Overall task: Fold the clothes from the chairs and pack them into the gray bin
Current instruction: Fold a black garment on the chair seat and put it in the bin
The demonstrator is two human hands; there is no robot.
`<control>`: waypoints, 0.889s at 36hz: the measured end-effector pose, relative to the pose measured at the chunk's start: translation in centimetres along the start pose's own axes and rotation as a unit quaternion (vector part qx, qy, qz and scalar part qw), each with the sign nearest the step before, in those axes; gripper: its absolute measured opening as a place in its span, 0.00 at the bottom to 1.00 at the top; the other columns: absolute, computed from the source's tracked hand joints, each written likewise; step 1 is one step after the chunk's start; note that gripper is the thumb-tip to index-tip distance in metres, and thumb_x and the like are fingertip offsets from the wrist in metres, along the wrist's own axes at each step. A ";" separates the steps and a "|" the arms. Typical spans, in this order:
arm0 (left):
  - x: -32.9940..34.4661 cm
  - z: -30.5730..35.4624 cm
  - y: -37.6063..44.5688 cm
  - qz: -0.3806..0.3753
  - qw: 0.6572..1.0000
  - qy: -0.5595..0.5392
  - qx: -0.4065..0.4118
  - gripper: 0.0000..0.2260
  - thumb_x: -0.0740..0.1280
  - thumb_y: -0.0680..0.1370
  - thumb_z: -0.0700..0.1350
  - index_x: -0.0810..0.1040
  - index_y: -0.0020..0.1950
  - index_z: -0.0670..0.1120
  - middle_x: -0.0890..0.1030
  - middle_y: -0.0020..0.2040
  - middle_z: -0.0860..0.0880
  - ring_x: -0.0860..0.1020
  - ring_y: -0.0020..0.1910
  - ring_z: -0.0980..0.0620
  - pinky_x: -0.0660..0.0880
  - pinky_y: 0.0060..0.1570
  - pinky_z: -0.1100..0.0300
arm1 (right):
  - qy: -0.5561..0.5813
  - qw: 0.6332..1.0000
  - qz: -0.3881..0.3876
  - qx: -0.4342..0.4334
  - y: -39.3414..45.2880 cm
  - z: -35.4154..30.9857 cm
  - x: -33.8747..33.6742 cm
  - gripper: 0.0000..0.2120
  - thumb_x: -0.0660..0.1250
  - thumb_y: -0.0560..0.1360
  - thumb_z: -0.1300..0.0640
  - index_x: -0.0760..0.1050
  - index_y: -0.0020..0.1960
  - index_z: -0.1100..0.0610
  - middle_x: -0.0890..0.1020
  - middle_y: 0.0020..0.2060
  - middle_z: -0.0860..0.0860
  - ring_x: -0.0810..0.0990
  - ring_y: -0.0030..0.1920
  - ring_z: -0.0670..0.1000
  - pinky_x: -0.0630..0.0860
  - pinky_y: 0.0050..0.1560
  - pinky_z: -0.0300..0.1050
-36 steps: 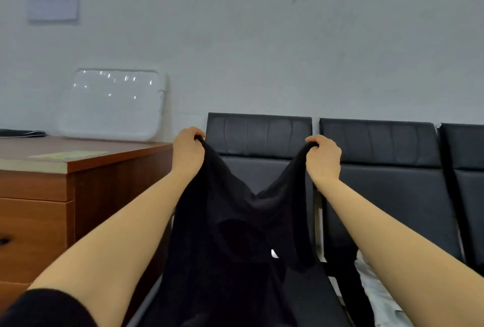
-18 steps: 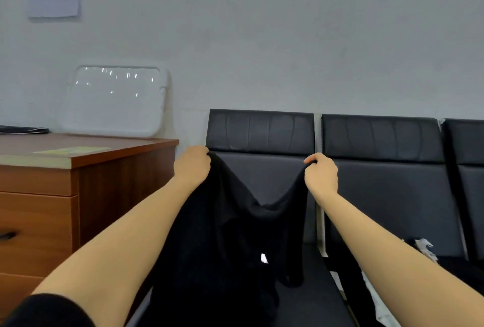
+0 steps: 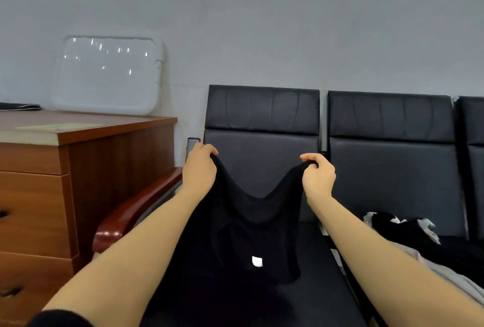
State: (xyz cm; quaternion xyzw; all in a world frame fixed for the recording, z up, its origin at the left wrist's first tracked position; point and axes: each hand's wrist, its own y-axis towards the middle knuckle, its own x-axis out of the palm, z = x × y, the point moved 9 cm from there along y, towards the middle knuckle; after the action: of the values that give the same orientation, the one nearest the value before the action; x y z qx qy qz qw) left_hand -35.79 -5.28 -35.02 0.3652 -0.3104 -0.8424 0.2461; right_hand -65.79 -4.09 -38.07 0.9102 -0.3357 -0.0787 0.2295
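A black garment (image 3: 251, 224) is held up over a black chair seat (image 3: 324, 292), its top edge clamped in the curled fingers of the left hand (image 3: 199, 169) and right hand (image 3: 318, 176), sagging between them.

Black garment (image 3: 251, 224): held up by left hand (image 3: 199, 169) and right hand (image 3: 318, 176), sagging between, over black chair (image 3: 262, 117). Wooden cabinet (image 3: 78, 169) beside; clothes pile (image 3: 408, 229) on next seat.
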 end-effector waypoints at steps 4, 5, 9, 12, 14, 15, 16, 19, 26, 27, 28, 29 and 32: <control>-0.5 -0.1 0.3 0.004 1.000 0.008 0.029 0.16 0.54 0.77 0.29 0.75 0.59 0.40 0.71 0.61 0.42 0.70 0.59 0.44 0.67 0.54 0.57 | 0.007 0.998 0.010 -0.054 0.1 -0.5 0.1 0.21 0.51 0.76 0.71 0.77 0.48 0.52 0.79 0.49 0.52 0.74 0.45 0.52 0.74 0.49 0.50; -0.7 0.1 0.5 0.002 0.999 0.017 0.042 0.15 0.55 0.77 0.30 0.74 0.60 0.39 0.71 0.61 0.42 0.69 0.60 0.44 0.67 0.55 0.57 | 0.006 0.997 0.010 -0.075 0.0 -1.1 0.1 0.20 0.51 0.76 0.71 0.77 0.48 0.52 0.78 0.48 0.50 0.74 0.45 0.52 0.74 0.51 0.51; -1.8 1.4 1.8 0.003 0.993 0.079 0.086 0.12 0.60 0.77 0.33 0.73 0.59 0.39 0.69 0.60 0.42 0.67 0.59 0.45 0.70 0.53 0.56 | -0.001 0.986 -0.005 -0.167 -0.2 -4.5 0.4 0.18 0.52 0.76 0.72 0.77 0.52 0.58 0.77 0.50 0.47 0.76 0.50 0.50 0.75 0.55 0.47; -2.6 2.2 2.8 0.006 0.988 0.123 0.093 0.11 0.60 0.78 0.36 0.74 0.59 0.39 0.70 0.59 0.42 0.67 0.59 0.45 0.70 0.48 0.56 | -0.024 0.977 -0.016 -0.209 -0.1 -6.7 0.5 0.18 0.52 0.76 0.72 0.77 0.54 0.59 0.77 0.54 0.49 0.75 0.53 0.47 0.69 0.54 0.38; -3.2 2.4 3.6 0.012 0.988 0.135 0.072 0.12 0.58 0.79 0.37 0.73 0.60 0.39 0.70 0.60 0.42 0.68 0.59 0.44 0.69 0.46 0.55 | -0.055 0.972 -0.012 -0.230 0.3 -7.8 0.3 0.18 0.52 0.77 0.71 0.77 0.56 0.58 0.76 0.57 0.48 0.74 0.54 0.48 0.69 0.53 0.39; -3.6 2.4 3.9 0.018 0.989 0.132 0.056 0.12 0.57 0.79 0.36 0.73 0.61 0.40 0.71 0.59 0.42 0.69 0.59 0.44 0.69 0.45 0.55 | -0.069 0.970 -0.007 -0.235 0.5 -8.3 0.1 0.19 0.52 0.77 0.70 0.77 0.57 0.57 0.75 0.58 0.47 0.74 0.54 0.48 0.70 0.53 0.42; -4.2 2.4 4.1 0.027 0.991 0.124 0.038 0.12 0.56 0.79 0.36 0.72 0.60 0.40 0.73 0.58 0.42 0.71 0.58 0.43 0.68 0.44 0.54 | -0.079 0.968 -0.001 -0.236 0.7 -8.8 -0.1 0.19 0.52 0.78 0.70 0.76 0.58 0.56 0.75 0.58 0.46 0.74 0.52 0.47 0.71 0.52 0.43; -6.1 2.8 4.5 0.061 0.995 0.085 -0.001 0.13 0.52 0.77 0.31 0.66 0.58 0.42 0.76 0.48 0.42 0.74 0.46 0.42 0.68 0.40 0.52 | -0.079 0.971 0.024 -0.227 1.5 -10.3 -1.2 0.19 0.51 0.79 0.68 0.75 0.59 0.55 0.73 0.59 0.46 0.74 0.47 0.46 0.73 0.48 0.44; -8.5 4.9 5.2 0.078 0.992 0.096 0.022 0.12 0.51 0.76 0.31 0.64 0.56 0.42 0.74 0.42 0.41 0.73 0.39 0.42 0.68 0.39 0.51 | -0.046 0.982 0.087 -0.161 3.0 -13.3 -3.8 0.22 0.48 0.75 0.74 0.74 0.58 0.59 0.72 0.55 0.53 0.69 0.47 0.48 0.67 0.47 0.40; -8.6 5.2 5.4 0.075 0.990 0.113 0.028 0.12 0.52 0.76 0.31 0.64 0.57 0.42 0.74 0.42 0.41 0.73 0.39 0.42 0.69 0.39 0.50 | -0.041 0.983 0.087 -0.159 3.0 -13.5 -4.0 0.22 0.48 0.74 0.74 0.75 0.56 0.59 0.71 0.54 0.53 0.69 0.47 0.48 0.67 0.47 0.38; -8.7 5.4 5.5 0.073 0.987 0.136 0.037 0.13 0.52 0.76 0.31 0.65 0.57 0.42 0.75 0.43 0.41 0.73 0.38 0.42 0.69 0.38 0.51 | -0.040 0.982 0.080 -0.168 3.0 -13.8 -4.0 0.22 0.48 0.74 0.75 0.75 0.55 0.60 0.71 0.53 0.53 0.69 0.47 0.48 0.66 0.46 0.35; -8.9 5.6 5.6 0.074 0.982 0.169 0.048 0.13 0.53 0.76 0.31 0.65 0.59 0.42 0.75 0.43 0.41 0.72 0.38 0.43 0.68 0.36 0.52 | -0.041 0.980 0.067 -0.183 2.9 -14.1 -3.9 0.21 0.49 0.73 0.75 0.75 0.53 0.61 0.70 0.52 0.52 0.69 0.47 0.48 0.66 0.44 0.31; -9.0 6.1 5.5 0.068 0.947 0.303 0.082 0.14 0.57 0.77 0.34 0.65 0.62 0.41 0.76 0.47 0.43 0.72 0.44 0.45 0.65 0.39 0.56 | -0.042 0.974 0.029 -0.222 2.1 -14.6 -3.4 0.20 0.50 0.71 0.78 0.74 0.51 0.62 0.67 0.51 0.51 0.68 0.46 0.48 0.68 0.45 0.27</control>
State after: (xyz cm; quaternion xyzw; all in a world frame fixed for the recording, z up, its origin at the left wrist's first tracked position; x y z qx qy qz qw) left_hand -33.99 -1.22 -23.68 0.6004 -0.3130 -0.6448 0.3547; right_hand -65.27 1.98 -24.26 0.8222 -0.3452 -0.1834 0.4138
